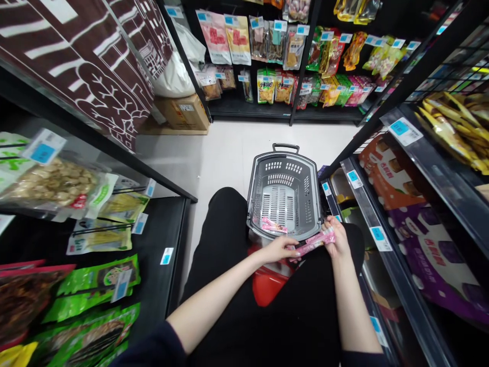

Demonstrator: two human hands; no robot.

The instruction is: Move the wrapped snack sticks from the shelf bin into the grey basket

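Note:
My left hand [281,250] and my right hand [336,237] hold long, thin pink snack packets [310,245] between them, just over the near rim of a grey shopping basket [251,196]. The left fingers pinch one end; the right fingers are closed round the other. How many packets lie together there I cannot tell. Another pink packet [273,225] lies inside the basket at its near end. The basket has slotted walls and floor, and its black handle [286,147] sticks out at the far side.
Below my hands, between my legs, is a red plastic thing [269,285]. Shelves with hanging snack bags [107,278] stand close on the left. A right-hand shelf [382,239] holds purple and orange packs. Far racks [250,109] cross the aisle's end, beside a cardboard box [183,112].

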